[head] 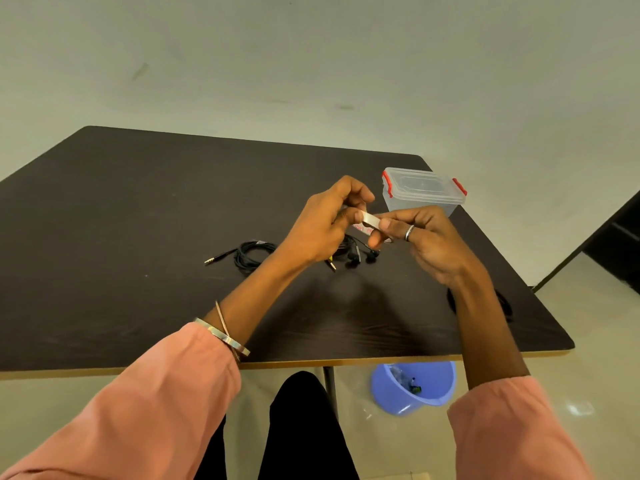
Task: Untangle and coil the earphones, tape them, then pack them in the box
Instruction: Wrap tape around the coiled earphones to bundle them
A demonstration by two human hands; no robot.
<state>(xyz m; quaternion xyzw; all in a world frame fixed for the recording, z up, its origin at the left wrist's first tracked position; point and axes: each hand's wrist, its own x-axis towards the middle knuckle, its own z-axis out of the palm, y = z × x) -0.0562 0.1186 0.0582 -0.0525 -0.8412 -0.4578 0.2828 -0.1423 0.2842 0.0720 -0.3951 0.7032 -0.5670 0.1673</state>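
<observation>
Pink sleeves [166,393] closest in, both hands raised over the worktop [138,237]. Left hand [322,223] and right hand [426,237] each pinch the tape roll [372,221] between them. Earphones [356,252] sit right below, another coil [251,254] toward the middle, box [424,192] shut by the far right corner.

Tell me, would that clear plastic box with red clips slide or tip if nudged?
The box looks thin-walled and seems empty, so probably light; it would likely slide on the smooth table. Low and wide, it seems unlikely to tip.
</observation>
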